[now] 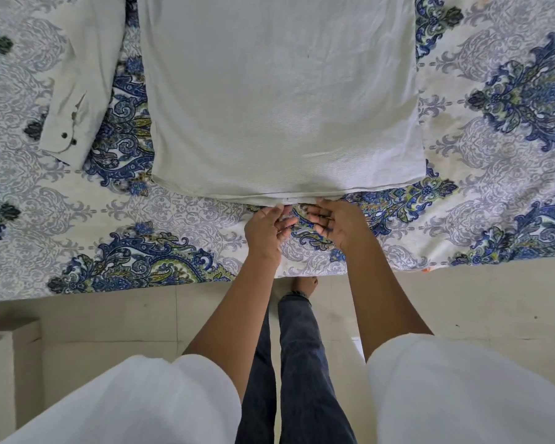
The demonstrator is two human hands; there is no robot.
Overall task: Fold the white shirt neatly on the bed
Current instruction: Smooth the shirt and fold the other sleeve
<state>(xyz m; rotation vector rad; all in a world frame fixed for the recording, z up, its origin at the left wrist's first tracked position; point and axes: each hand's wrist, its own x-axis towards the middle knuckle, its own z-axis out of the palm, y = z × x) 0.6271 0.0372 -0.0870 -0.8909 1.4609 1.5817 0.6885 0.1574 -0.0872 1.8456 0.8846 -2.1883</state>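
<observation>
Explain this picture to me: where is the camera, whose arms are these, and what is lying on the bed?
There is no machine here. The single camera sits on a person's head, looking down, so the arms reaching in are their own. The left hand and right hand meet at the near hem of a white woven shirt spread flat on a blue-and-grey paisley bedsheet. One long sleeve with a dark-buttoned cuff lies out to the left. Whether either grip has caught cloth is unclear. Pale floor tiles and the person's dark jeans show below.
</observation>
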